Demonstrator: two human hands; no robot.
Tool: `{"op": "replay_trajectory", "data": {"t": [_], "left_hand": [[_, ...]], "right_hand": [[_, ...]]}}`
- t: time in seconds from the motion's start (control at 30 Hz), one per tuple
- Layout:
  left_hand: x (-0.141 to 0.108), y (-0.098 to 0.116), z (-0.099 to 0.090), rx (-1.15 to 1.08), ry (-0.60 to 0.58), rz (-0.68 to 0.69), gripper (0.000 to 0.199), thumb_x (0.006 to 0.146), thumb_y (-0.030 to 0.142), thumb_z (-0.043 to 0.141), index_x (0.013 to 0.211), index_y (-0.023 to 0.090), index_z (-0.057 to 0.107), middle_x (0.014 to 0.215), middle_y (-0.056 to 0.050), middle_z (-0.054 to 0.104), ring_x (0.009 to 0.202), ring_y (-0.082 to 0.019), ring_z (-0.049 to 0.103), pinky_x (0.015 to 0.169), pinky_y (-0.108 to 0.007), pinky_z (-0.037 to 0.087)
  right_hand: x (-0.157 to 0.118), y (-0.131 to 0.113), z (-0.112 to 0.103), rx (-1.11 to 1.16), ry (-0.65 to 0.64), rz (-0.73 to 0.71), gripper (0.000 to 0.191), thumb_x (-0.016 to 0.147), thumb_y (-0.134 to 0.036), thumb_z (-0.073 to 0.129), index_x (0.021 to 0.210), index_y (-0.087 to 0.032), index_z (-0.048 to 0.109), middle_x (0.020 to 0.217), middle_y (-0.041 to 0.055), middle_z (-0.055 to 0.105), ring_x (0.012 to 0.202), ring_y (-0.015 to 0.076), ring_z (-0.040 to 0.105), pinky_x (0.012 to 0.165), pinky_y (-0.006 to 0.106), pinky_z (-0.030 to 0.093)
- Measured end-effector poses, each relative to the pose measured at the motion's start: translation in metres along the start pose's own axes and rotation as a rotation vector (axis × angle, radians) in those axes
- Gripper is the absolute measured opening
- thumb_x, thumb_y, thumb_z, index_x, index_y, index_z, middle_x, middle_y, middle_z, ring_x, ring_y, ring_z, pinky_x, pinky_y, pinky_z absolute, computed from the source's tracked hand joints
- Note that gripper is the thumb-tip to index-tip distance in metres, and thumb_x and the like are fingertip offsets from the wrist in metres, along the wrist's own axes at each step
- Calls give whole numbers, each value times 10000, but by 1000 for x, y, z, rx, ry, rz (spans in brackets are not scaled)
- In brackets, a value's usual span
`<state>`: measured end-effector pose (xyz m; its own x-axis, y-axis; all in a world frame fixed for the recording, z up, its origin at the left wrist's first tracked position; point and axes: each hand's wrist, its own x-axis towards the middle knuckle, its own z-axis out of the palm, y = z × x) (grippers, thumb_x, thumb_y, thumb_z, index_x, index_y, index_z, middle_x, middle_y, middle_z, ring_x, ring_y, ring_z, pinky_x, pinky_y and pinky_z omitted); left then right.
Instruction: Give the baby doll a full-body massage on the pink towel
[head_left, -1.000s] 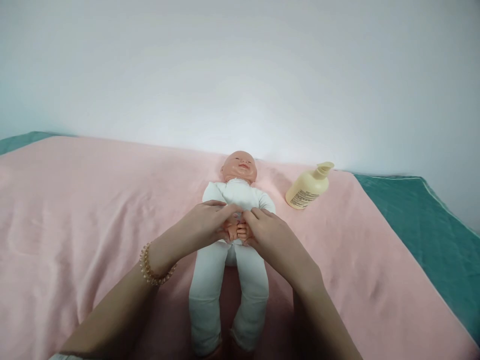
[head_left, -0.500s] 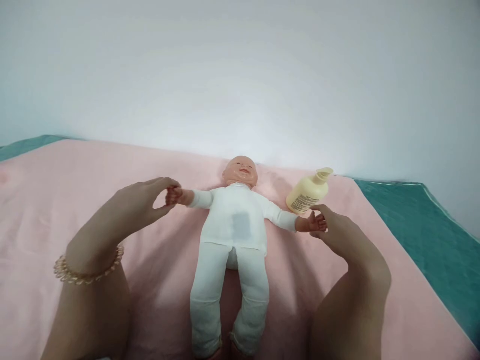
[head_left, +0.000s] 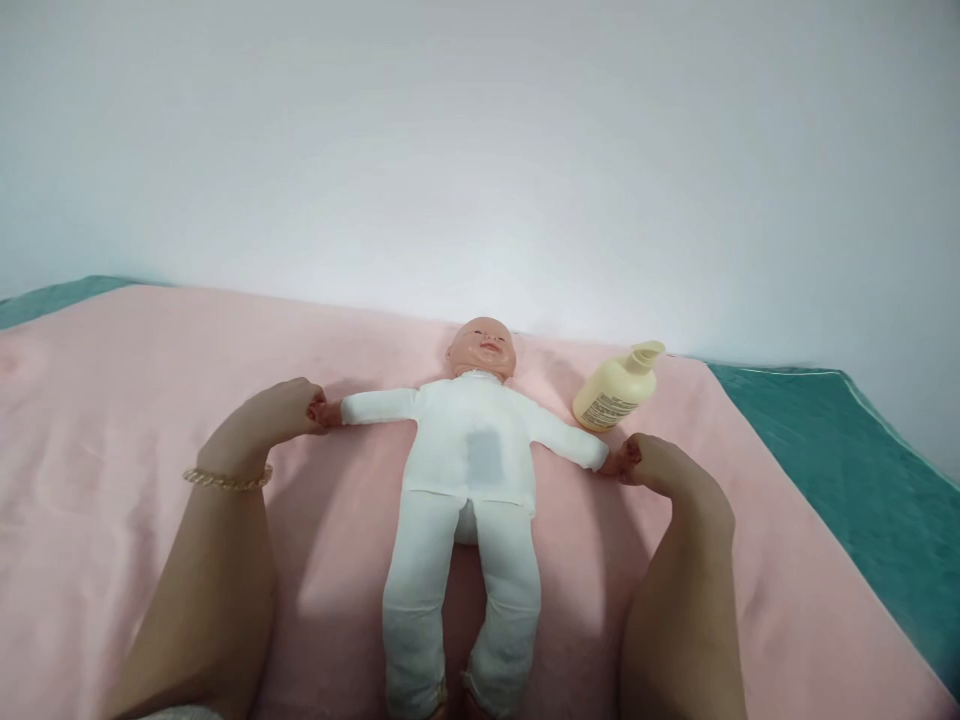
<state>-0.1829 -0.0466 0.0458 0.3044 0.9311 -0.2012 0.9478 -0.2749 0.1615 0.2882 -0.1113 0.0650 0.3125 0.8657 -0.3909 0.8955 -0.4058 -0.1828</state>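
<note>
A baby doll [head_left: 442,455] with a white cloth body lies on its back, head away from me, its arms stretched out sideways. My left hand [head_left: 274,415] is closed around the doll's hand on the left side. On the other side, my right hand [head_left: 660,465] grips the doll's other hand. Both doll hands are partly hidden by my fingers. A grey patch [head_left: 486,457] shows on the doll's belly. Just beyond my right hand stands a pale yellow pump bottle [head_left: 616,390] with a printed label.
Under the doll is a pink cloth [head_left: 337,620], spread over a green cover [head_left: 810,440] that shows at the right and far left. A pale wall [head_left: 480,150] rises behind the far edge. The doll's feet run off the bottom of the view.
My fingers have closed over both doll hands. The doll's left-side arm is drawn further out and slightly lower, with more white sleeve showing on both arms. The bottle stays put.
</note>
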Motion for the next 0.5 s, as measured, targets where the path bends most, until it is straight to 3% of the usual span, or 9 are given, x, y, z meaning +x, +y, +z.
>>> {"op": "replay_trajectory", "data": {"t": [0.17,0.27,0.37,0.47,0.5], "left_hand": [[-20,14,-18,-17,152,-60,160,840,305,466,745,202,542,736,-27,630,673,-209,582,600,-291,397],[-32,32,-33,-15,296,-69,204,898,312,443,982,192,586,946,-75,680,838,-261,632,697,-341,454],[-36,56,-38,-28,521,3,377,932,272,434,1296,190,486,1179,-97,649,1036,-266,616,814,-361,472],[-30,85,-30,-94,650,113,392,919,281,506,1303,203,497,1168,-78,672,1040,-242,632,869,-358,480],[-26,95,-25,-129,629,179,391,914,291,530,1294,203,505,1173,-74,674,1062,-238,627,903,-364,474]], "right_hand": [[-31,-10,-12,31,155,7,80,730,-217,586,738,-226,507,797,41,657,692,214,609,560,284,406],[-51,-18,-16,69,282,-84,100,795,-316,566,836,-237,518,864,49,678,708,221,626,561,281,411],[-65,-32,-16,83,383,-176,198,827,-332,562,1000,-247,517,942,54,695,778,237,649,596,284,431],[-74,-51,-13,153,437,-314,319,839,-299,570,1147,-257,499,1003,54,703,845,239,669,661,294,463],[-76,-59,-10,195,433,-381,359,841,-284,573,1189,-266,489,1023,51,703,874,234,674,690,295,474]]}}
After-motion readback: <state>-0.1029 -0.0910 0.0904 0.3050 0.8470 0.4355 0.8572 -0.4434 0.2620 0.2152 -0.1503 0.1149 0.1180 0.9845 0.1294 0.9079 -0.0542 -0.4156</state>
